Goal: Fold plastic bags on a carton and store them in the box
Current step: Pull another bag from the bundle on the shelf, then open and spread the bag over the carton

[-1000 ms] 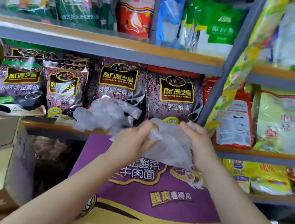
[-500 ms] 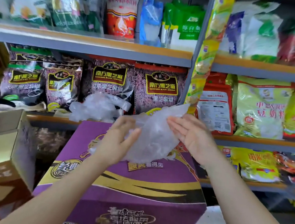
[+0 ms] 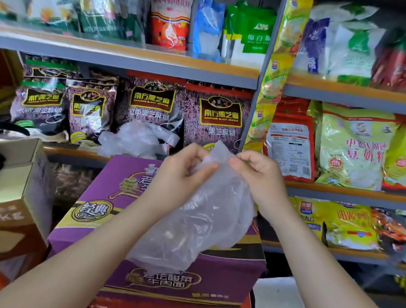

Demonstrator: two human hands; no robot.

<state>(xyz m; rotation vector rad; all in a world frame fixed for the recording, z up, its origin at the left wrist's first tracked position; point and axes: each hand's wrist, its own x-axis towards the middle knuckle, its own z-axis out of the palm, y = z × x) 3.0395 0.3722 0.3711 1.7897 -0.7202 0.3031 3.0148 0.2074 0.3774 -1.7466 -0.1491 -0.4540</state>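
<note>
Both hands (image 3: 219, 177) pinch a plastic bag (image 3: 191, 221), hiding carton (image 3: 94, 208) print.

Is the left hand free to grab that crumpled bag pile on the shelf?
Probably not yet: the left hand pinches the plastic bag together with the right hand. The pile lies unobstructed just beyond.

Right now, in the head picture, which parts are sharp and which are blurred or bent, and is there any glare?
Head view: the left hand, the right hand and the clear plastic bag they pinch are fairly sharp; the purple carton print is readable; the top-left shelf packets are smeared; the shelf boards bow from the wide lens; soft glare lies on the black sesame packets.
</note>
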